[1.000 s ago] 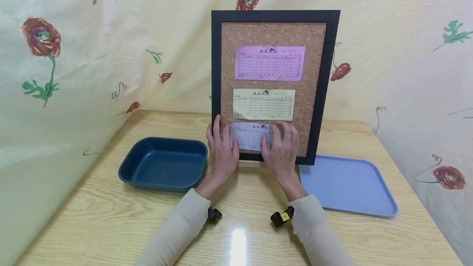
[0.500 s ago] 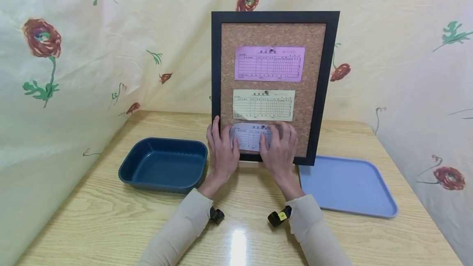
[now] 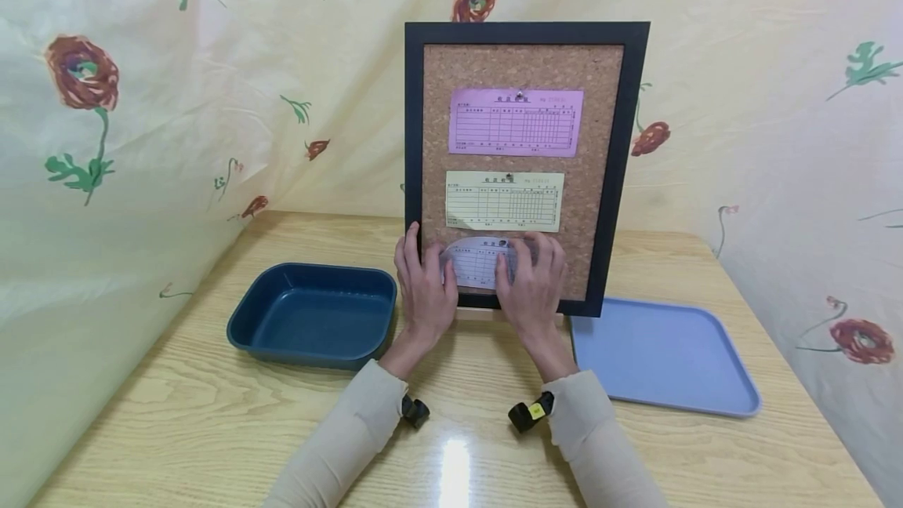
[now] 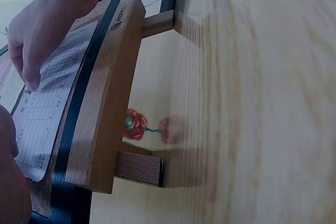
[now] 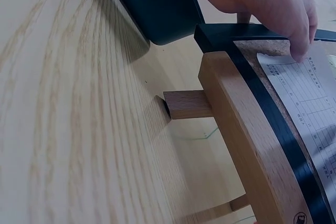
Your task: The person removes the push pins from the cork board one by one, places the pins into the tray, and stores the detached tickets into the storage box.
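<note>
White slip [image 3: 474, 263] sits low on the corkboard [image 3: 525, 67]; its upper left corner bulges more now, so its handling seems unfinished. Left hand [image 3: 426, 295] and right hand [image 3: 533, 288] touch it; whether they pinch is unclear.

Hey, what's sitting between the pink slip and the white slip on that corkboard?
The yellow slip, between the pink slip above and the white slip below, as the head view shows.

The left arm [image 3: 346, 439] points to one o'clock and the right arm [image 3: 603, 439] to eleven. The left hand [image 3: 427, 288] and right hand [image 3: 532, 288] show their backs, fingers a bit bent.
</note>
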Action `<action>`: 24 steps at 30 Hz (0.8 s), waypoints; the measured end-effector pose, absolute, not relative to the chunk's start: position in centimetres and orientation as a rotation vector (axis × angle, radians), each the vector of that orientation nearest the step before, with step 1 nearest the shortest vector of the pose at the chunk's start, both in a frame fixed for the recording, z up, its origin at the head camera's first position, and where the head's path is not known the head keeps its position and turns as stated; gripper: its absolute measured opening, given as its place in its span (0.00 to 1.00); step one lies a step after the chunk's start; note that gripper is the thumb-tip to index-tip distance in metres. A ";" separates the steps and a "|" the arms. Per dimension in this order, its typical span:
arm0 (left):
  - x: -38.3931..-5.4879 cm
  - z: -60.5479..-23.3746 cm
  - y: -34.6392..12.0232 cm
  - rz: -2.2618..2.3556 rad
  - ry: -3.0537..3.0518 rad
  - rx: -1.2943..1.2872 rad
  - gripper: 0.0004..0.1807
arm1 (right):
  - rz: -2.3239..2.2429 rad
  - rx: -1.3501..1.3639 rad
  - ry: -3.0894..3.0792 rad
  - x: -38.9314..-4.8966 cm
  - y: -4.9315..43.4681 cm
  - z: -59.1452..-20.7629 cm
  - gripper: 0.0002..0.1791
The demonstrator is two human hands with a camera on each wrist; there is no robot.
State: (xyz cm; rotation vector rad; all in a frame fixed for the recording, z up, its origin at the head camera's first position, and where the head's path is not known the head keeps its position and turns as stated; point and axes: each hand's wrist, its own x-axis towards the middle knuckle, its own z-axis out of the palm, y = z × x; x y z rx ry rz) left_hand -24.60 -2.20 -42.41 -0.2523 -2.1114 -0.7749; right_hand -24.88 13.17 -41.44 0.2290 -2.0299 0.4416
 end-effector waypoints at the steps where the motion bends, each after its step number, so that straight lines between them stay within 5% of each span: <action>1: -24.6 -42.4 -2.2 -0.778 -2.110 -0.253 0.08 | 0.447 0.228 -2.029 -24.9 13.1 -41.4 0.14; 24: -24.5 -42.4 -2.1 -0.789 -2.114 -0.232 0.06 | 0.492 0.227 -1.963 -25.5 12.6 -41.5 0.12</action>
